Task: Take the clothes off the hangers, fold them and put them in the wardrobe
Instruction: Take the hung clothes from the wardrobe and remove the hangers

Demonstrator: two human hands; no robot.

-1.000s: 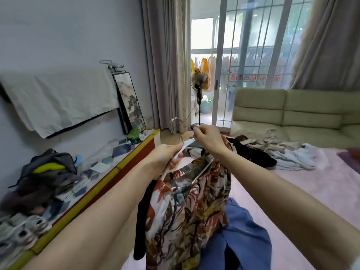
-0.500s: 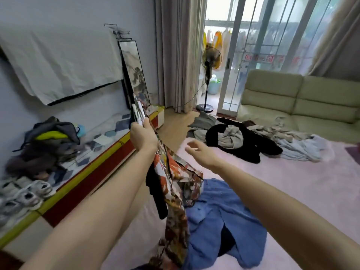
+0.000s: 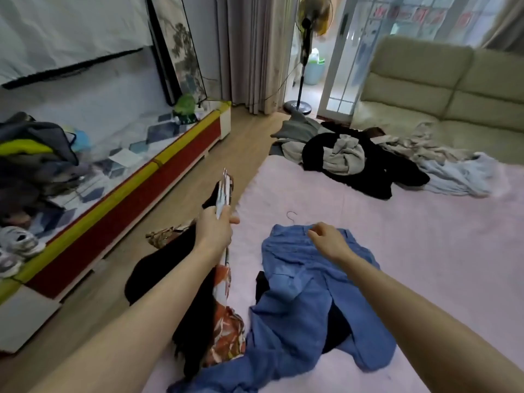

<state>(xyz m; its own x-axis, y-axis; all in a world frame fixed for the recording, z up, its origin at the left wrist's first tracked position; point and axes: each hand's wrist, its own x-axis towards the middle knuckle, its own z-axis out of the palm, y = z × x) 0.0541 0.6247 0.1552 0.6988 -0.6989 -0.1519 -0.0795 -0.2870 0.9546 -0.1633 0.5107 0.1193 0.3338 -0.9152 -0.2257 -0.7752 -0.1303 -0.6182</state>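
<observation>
**Head view: hangers in left hand, clothes lying on pink rug**

Head view:
- Left hand is gripping a bunch of white hangers, fingers curled round them, hooks pointing away toward the low cabinet.
- Floral garment and a black garment are hanging below that hand, draping onto the wood floor and the rug edge.
- Right hand is hovering over the blue denim garment, fingers loosely curled, holding nothing; can't tell whether it is touching the cloth.
- Denim is lying spread on the pink rug, a wire hanger hook sticking out at its top edge.
- Further back on the rug: a pile of clothes, black, grey and pale blue, spilling toward the beige sofa.
- Cabinet is running along the left wall, yellow-and-red front, patterned top carrying a heap of bags and sneakers.
- White cloth is hanging on the wall above; a framed picture is leaning beside it.
- Standing fan and curtains are standing by the glass door.
</observation>
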